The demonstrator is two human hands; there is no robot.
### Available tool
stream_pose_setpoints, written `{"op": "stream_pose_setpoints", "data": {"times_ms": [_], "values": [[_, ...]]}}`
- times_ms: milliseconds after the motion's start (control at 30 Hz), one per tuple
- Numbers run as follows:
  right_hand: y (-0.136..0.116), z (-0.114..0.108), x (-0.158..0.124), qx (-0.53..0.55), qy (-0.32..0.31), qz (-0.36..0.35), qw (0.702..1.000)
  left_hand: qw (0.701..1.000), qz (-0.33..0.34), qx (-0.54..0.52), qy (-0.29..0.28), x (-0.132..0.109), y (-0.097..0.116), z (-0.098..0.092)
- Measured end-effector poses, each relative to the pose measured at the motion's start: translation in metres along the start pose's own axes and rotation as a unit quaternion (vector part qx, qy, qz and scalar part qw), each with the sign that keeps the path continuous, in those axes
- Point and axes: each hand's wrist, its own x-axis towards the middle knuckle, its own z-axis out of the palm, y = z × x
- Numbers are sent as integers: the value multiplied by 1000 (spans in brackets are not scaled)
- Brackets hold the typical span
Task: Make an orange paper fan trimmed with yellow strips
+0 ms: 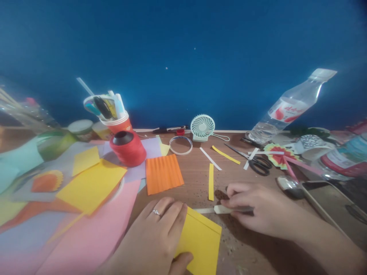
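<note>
A sheet of yellow paper (202, 248) lies on the table at the lower middle, with a line or crease along its far edge. My left hand (160, 236), wearing a ring, holds it down from the left, fingers over its left edge and thumb on top. In my right hand (255, 210) is a slim white utility knife (225, 209). The tool's narrow front end points left toward the paper's far edge. Just beyond it lies a yellow paper strip (211, 183). A pleated orange paper (164, 174) rests past my left hand.
Coloured sheets (120, 221) cover the left side, with a red thread spool (128, 149) and a pen cup (117, 121) behind. A small fan (202, 126) stands near the blue wall. To the right are black-handled scissors (259, 164), a tilted bottle (289, 109) and a phone (335, 210).
</note>
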Motion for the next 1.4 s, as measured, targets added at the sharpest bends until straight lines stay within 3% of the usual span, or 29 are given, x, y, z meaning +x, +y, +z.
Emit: {"op": "stream_pose_setpoints", "data": {"times_ms": [200,533,1400], "values": [[1,1,1,14,16,-12,1000,1000,8,-1,-2,0,1,-3],[-1,1,4,0,-12,10,1000,999,33,27,-19,1,-3,1],[-11,-2,15,-5,6,4,1000,998,40,56,4,-1,-2,7]]}}
